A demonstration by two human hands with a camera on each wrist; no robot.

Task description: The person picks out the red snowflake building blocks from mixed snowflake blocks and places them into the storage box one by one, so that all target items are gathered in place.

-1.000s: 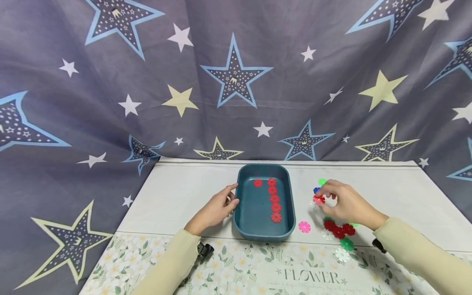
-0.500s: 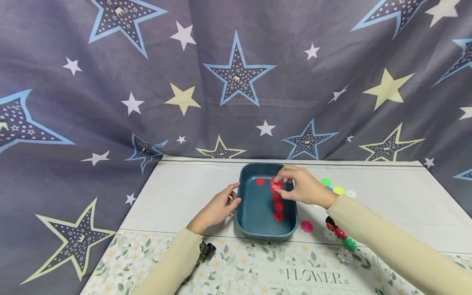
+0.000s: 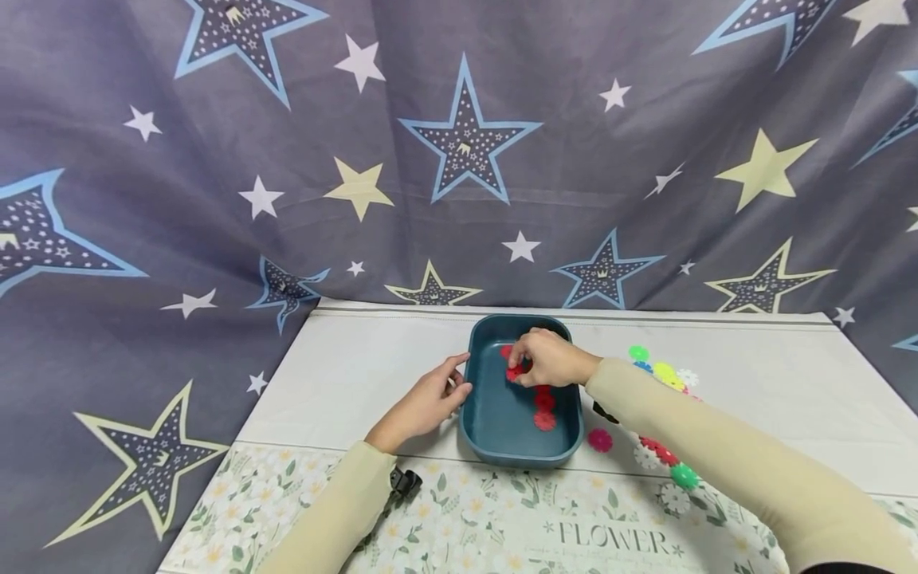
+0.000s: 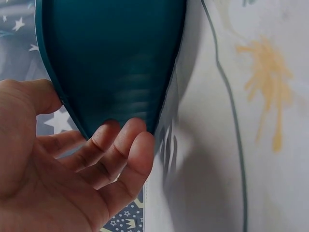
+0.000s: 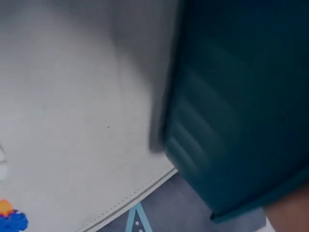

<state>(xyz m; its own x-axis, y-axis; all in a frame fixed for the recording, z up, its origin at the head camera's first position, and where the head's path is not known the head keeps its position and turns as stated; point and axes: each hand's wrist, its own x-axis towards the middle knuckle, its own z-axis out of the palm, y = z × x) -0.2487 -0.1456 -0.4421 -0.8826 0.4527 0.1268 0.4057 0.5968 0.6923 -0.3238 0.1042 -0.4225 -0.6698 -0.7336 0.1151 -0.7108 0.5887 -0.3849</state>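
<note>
- Head view: one teal tray point(image 3: 495, 434) sat with two hands at it.
- Right hand point(image 3: 555, 360) pinched one red disc point(image 3: 514, 374) inside the tray's outline, toward 11 o'clock.
- Left hand point(image 3: 423, 401), fingers loosely bent, touched the tray's 9 o'clock side.
- At least two more red discs point(image 3: 545, 420) lay inside around 5 o'clock; outside, one pink disc point(image 3: 600, 440) at 4.

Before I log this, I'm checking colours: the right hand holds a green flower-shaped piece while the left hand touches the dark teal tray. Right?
The colour is wrong: the flower-shaped piece in the right hand is red, as the head view shows.
</note>
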